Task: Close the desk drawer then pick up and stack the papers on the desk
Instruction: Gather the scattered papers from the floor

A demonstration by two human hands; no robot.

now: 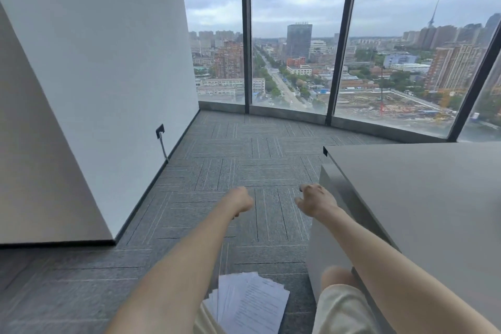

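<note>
Left hand [242,199]: extended over the carpet [217,160], fingers curled into a loose fist, holding nothing. Right hand [315,199]: extended just beside the desk's near-left edge, fingers bent downward, empty. Papers [252,304]: fanned white printed sheets on the carpet, beside the desk's left side panel and between the person's knees. Desk [423,198]: grey top, bare where visible. Drawer: not discernible.
</note>
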